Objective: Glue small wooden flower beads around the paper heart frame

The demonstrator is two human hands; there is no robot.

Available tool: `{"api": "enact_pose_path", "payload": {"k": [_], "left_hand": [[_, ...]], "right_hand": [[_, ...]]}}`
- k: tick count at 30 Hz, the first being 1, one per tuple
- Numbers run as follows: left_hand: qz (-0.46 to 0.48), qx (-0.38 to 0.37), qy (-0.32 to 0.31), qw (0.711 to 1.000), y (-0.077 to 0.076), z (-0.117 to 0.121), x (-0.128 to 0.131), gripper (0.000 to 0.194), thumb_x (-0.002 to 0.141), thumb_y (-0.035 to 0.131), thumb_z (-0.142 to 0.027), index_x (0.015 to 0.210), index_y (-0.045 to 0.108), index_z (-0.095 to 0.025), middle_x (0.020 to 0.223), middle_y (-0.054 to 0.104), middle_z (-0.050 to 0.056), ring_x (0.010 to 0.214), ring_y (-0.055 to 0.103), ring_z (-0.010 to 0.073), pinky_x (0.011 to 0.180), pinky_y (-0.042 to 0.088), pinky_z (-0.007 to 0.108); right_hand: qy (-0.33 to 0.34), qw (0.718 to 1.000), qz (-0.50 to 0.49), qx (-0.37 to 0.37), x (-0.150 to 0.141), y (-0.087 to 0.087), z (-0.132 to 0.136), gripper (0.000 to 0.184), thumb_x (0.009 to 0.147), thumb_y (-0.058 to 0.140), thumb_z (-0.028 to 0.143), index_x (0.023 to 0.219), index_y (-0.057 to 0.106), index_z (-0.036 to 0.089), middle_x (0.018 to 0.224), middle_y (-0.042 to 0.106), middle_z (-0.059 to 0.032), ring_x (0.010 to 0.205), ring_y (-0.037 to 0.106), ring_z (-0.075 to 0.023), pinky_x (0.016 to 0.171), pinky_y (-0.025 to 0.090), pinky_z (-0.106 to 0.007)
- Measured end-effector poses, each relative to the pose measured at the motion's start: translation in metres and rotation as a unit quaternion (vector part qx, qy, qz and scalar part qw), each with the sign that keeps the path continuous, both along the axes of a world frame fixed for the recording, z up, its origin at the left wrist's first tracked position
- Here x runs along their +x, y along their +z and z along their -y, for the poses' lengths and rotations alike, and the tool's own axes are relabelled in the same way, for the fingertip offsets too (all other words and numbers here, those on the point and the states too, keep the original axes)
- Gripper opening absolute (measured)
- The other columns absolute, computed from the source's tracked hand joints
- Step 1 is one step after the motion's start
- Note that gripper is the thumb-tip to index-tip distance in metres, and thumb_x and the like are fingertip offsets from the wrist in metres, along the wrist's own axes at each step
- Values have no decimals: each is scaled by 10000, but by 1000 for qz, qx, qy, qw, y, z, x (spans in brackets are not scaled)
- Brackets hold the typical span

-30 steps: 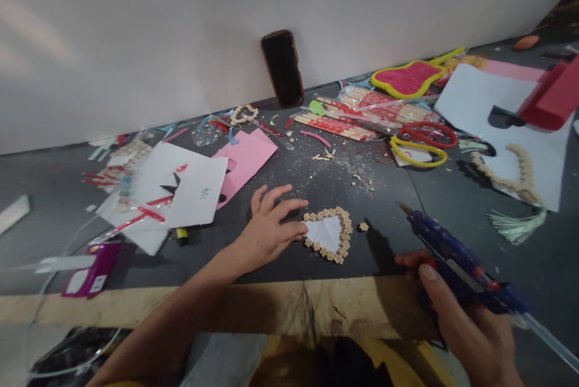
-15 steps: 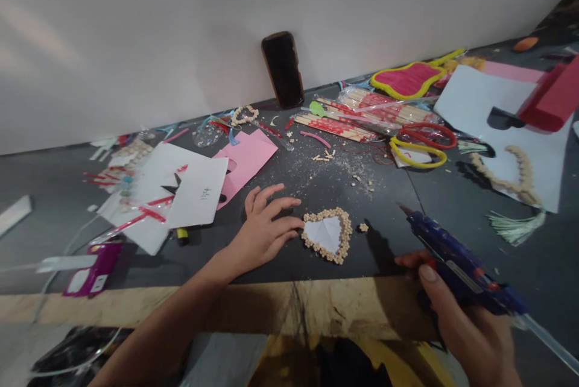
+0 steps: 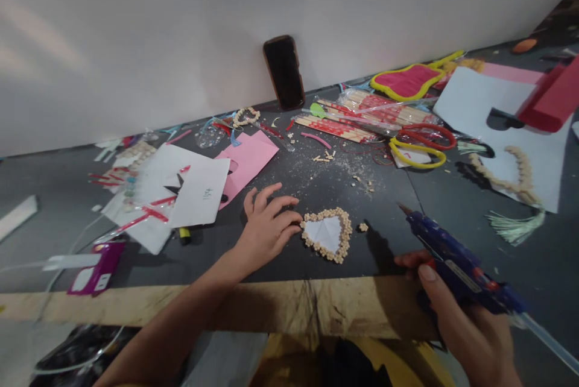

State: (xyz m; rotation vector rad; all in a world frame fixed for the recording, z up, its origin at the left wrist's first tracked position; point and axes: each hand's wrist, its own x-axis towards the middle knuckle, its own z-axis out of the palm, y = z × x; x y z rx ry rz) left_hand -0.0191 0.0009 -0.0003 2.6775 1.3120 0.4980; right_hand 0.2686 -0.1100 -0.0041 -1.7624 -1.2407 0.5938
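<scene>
A heart-shaped piece edged with small wooden flower-like beads (image 3: 347, 233) lies on the dark tabletop, with folded white paper (image 3: 323, 232) inside its border. Beside its left edge rests my left hand (image 3: 266, 227), fingers spread, a fingertip at or very near the border. My right hand (image 3: 465, 320) is wrapped round a blue hot glue gun (image 3: 461, 263), its nozzle pointing up and left above the table. A clear glue stick (image 3: 549, 342) sticks out of the gun's back. One loose bead cluster (image 3: 363, 227) lies between the heart and the gun.
Scissors with red and yellow handles (image 3: 418, 155) lie beside packaged wooden sticks (image 3: 344, 125). A phone (image 3: 284, 72) leans against the wall. Left are white papers (image 3: 201, 194), pink paper (image 3: 251, 158) and a purple box (image 3: 96, 268). A beaded piece (image 3: 522, 173) with a tassel is at right.
The view has shifted very slightly. My left hand has edged a little left of the heart; my right hand still holds the glue gun in the same place.
</scene>
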Motion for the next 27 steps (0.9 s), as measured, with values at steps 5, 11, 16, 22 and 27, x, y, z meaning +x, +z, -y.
{"api": "enact_pose_path", "payload": {"k": [5,11,16,22,27], "left_hand": [[-8,6,-7,1000,-2,-2,0,119,917,607,-271,902,724,-292,1181,647,14,1355,336,298,1125,126,548],[-3,0,-17,1000,-3,-2,-2,139,935,584,-288,904,719,-293,1182,653,11,1361,323,293,1118,128,556],[10,1,-25,1000,-5,-1,-2,115,917,609,-267,904,718,-301,1177,653,-2,1358,330,284,1125,113,542],[5,-7,-23,1000,-1,0,-4,143,921,586,-234,914,714,-297,1185,643,4,1354,340,284,1124,130,538],[18,1,-5,1000,11,-1,5,140,925,571,-241,910,705,-279,1205,625,13,1362,324,283,1130,160,518]], "right_hand": [[5,1000,-7,-9,1,-2,1,280,851,575,505,802,676,248,791,743,-23,705,695,-205,663,579,-307],[-2,1000,-15,-7,0,0,1,284,845,585,512,798,674,247,773,742,-21,683,692,-194,644,581,-293],[3,1000,-7,6,-2,2,-1,281,845,580,505,784,675,248,758,739,-20,660,684,-191,622,579,-298],[3,1000,2,3,-1,3,-1,272,848,575,497,779,681,256,768,742,-19,677,691,-209,639,584,-328],[8,1000,2,-4,0,2,-1,295,847,568,514,767,685,255,779,747,-28,706,698,-220,633,575,-327]]}}
